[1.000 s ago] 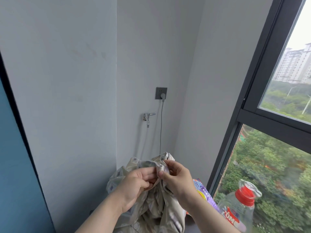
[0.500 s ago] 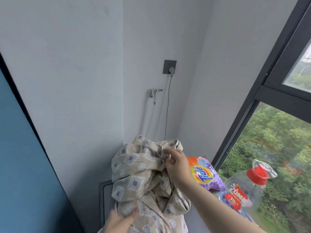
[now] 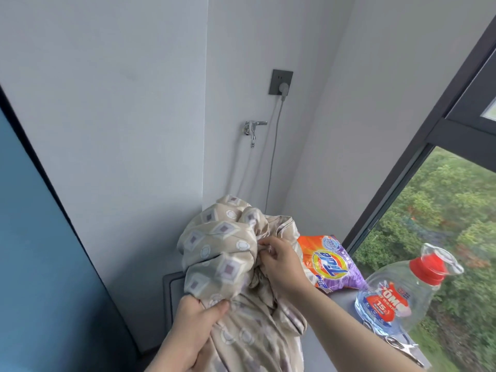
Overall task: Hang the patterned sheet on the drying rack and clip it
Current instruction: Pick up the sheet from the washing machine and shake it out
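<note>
**Left hand climbs back onto the bunched sheet**

Up from the bottom edge of the view, the left hand has risen since half a second ago and now takes hold of the patterned sheet again. A second ago both hands worked side by side at the cloth's top.

The sheet is a beige bundle printed with squares and rings, held up in the air around 6 o'clock from the centre of the view. The left hand's grip is closed on a lower fold at the bundle's 7 o'clock. Its thumb lies across the front of the cloth pointing toward 3 o'clock, the other fingers are tucked behind, and the forearm runs down out of the frame.

The right hand sits higher, at the bundle's 3 o'clock, with its back turned to the camera. Its fingers are curled and its grip pinches a gathered edge of the fabric, while the forearm slants away toward 5 o'clock. Below both hands the rest of the sheet hangs in loose folds.

Just behind the right hand, at its 2 o'clock, an orange and purple detergent bag lies on the grey desk. A clear bottle with a red cap stands at the bag's 4 o'clock, near the dark window frame.

On the pale wall at the sheet's 12 o'clock is a chrome tap. Above it a dark socket has a grey cable plugged in, which drops behind the cloth. A blue panel fills the 9 o'clock side.
</note>
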### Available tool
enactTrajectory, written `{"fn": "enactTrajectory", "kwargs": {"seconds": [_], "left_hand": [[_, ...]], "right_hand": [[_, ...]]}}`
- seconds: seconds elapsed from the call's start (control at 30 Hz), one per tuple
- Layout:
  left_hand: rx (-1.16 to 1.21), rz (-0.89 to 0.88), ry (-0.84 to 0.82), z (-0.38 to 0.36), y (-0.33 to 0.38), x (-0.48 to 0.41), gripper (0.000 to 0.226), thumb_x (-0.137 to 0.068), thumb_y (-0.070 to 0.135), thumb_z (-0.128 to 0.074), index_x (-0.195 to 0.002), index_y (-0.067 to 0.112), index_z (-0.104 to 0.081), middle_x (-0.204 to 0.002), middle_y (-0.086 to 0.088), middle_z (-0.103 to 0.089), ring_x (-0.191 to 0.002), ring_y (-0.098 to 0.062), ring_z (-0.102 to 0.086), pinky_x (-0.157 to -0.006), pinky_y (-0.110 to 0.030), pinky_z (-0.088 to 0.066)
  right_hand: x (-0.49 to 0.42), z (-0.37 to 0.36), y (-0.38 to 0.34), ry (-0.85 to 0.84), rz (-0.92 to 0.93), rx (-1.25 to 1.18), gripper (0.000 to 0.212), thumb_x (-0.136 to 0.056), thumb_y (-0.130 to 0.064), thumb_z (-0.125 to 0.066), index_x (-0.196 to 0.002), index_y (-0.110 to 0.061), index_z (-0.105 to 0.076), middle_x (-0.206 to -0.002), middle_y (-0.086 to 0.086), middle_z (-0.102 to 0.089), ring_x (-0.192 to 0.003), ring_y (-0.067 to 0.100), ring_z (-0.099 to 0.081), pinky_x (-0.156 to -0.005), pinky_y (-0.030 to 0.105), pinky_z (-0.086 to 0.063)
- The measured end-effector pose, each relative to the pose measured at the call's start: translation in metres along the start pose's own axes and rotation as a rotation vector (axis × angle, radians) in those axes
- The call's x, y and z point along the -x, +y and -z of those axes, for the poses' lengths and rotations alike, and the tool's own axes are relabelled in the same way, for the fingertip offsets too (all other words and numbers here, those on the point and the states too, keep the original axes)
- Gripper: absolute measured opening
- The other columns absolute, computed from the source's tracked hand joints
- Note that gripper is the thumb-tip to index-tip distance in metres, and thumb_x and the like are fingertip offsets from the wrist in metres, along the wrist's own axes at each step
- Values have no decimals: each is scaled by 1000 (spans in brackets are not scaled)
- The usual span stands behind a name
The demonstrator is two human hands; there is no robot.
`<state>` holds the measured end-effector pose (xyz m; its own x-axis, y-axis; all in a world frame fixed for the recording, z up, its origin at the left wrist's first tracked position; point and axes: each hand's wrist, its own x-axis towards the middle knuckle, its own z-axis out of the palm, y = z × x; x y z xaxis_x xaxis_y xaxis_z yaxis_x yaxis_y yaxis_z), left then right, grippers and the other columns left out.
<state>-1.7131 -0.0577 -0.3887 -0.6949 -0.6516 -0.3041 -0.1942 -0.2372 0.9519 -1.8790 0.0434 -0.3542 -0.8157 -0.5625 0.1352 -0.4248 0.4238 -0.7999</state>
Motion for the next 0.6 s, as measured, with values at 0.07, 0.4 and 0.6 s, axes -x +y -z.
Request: {"fn": "enactTrajectory", "kwargs": {"seconds": [0.07, 0.4, 0.6], "left_hand": [[11, -102, -59, -1, 23, 7, 29, -58, 14, -77, -85, 25, -77, -88, -3, -77, -85, -18, -72, -82, -37, -54], [-155, -387, -165, 6, 96, 36, 28, -71, -5, -79, -89, 16, -75, -89, 8, -77, -88, -3, -70, -71, -7, -49], [-227, -516, -197, -6, 114, 81, 28, -68, 5, -83, -73, 32, -78, -80, 15, -75, -79, 8, -67, -67, -4, -47]], "right_hand": [[6, 7, -9, 33, -12, -76, 24, -84, -5, -56, -91, -23, -70, -89, -7, -63, -85, 10, -56, -73, 13, -41], [42, 63, -64, 190, -78, -431, 15, -83, -14, -65, -81, -27, -72, -76, -1, -71, -68, 9, -61, -64, 27, -50], [86, 89, -62, 267, -193, -585, 7, -74, -21, -65, -76, -15, -67, -76, 9, -63, -74, 22, -56, -71, 39, -46]]}}
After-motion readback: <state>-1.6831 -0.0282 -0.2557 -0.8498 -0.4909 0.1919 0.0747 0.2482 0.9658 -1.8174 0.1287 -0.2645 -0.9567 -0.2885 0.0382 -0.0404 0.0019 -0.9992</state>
